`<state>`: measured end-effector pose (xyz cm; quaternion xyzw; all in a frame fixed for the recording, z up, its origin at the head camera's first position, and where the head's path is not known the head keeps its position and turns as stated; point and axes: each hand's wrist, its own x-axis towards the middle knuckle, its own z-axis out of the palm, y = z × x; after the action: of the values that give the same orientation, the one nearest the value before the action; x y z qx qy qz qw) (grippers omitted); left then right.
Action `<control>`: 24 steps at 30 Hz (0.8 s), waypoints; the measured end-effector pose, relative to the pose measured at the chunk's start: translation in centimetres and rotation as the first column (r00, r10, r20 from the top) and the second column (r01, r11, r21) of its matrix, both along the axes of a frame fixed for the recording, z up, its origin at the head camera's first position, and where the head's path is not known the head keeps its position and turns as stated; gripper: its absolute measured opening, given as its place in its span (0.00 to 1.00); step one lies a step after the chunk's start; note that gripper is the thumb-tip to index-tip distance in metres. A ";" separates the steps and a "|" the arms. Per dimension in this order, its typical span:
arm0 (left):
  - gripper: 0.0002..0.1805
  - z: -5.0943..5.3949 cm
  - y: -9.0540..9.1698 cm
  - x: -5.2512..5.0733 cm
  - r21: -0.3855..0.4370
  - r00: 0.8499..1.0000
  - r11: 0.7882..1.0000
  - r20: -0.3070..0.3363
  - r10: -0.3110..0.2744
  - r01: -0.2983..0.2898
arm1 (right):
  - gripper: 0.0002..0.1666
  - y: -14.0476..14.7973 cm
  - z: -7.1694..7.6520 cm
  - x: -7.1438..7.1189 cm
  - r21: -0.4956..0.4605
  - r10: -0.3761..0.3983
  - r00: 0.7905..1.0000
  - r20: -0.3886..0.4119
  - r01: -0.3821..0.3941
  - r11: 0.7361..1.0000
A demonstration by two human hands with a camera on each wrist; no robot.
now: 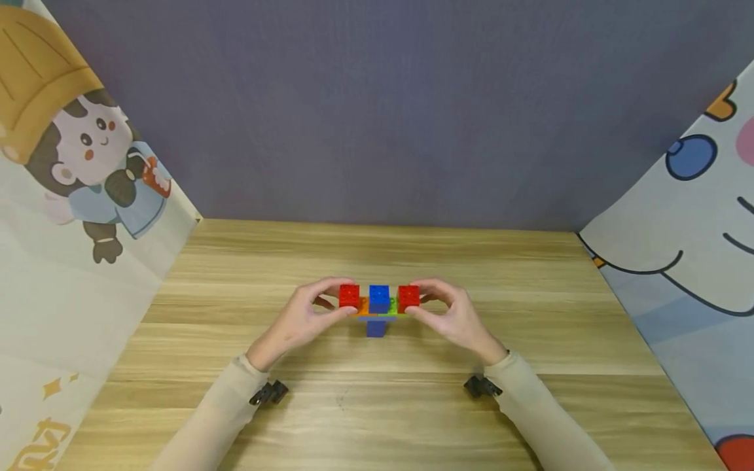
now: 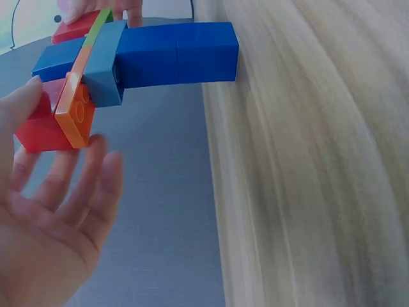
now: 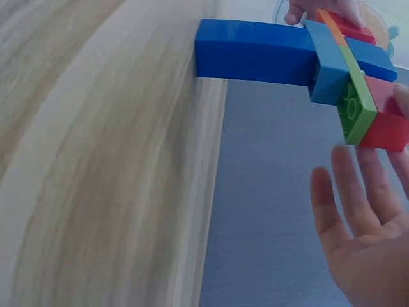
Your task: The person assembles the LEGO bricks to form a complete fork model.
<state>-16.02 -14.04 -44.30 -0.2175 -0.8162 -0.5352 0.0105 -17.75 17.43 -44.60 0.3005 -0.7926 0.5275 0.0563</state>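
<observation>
A toy-brick structure stands at the middle of the table. Its column is dark blue bricks (image 2: pixel 176 54), topped by a light blue brick (image 2: pixel 105 67). Above that lie a flat orange brick (image 2: pixel 77 115) and a flat green brick (image 3: pixel 358 109), end to end. A blue brick (image 1: pixel 379 299) sits at the centre on top. At the left end my left hand (image 1: pixel 302 322) pinches a red brick (image 1: pixel 349 296) against the orange one. Mirroring it, my right hand (image 1: pixel 458 320) pinches another red brick (image 1: pixel 408 298) at the green end. Thumbs are in front, fingers behind.
The wood-grain table (image 1: pixel 377 405) runs back to a grey-blue panel (image 1: pixel 377 118). Cartoon-printed panels stand at the left (image 1: pixel 112 294) and right (image 1: pixel 660 294). Small black devices (image 1: pixel 269 392) are strapped at both wrists.
</observation>
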 end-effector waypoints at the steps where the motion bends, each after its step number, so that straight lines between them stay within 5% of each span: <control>1: 0.30 0.0 0.0 0.0 -0.014 1.000 1.000 0.012 -0.011 0.011 | 0.29 0.0 0.0 0.0 0.006 -0.003 1.000 0.006 0.003 1.000; 5: 0.38 -0.3 -0.2 0.2 -0.017 0.998 1.000 0.055 -0.022 0.023 | 0.36 0.2 0.0 0.1 0.007 -0.005 0.999 0.044 0.005 1.000; 10: 0.36 -0.5 -0.9 0.3 0.057 0.996 0.998 0.089 0.000 -0.005 | 0.38 0.6 -0.3 0.3 -0.028 0.003 0.994 0.106 0.000 1.000; 16: 0.31 -0.8 -1.2 0.7 0.067 0.991 0.997 0.133 0.025 -0.034 | 0.32 0.7 -0.7 0.5 -0.039 -0.006 0.989 0.147 0.012 0.999; 24: 0.25 -1.3 -1.1 0.7 0.045 0.992 0.997 0.117 0.049 -0.055 | 0.26 0.7 -1.2 0.7 -0.063 -0.014 0.985 0.170 0.025 0.998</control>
<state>-15.29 -15.18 -45.64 -0.1645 -0.8078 -0.5658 -0.0176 -17.10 18.08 -45.75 0.2449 -0.7799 0.5760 0.0037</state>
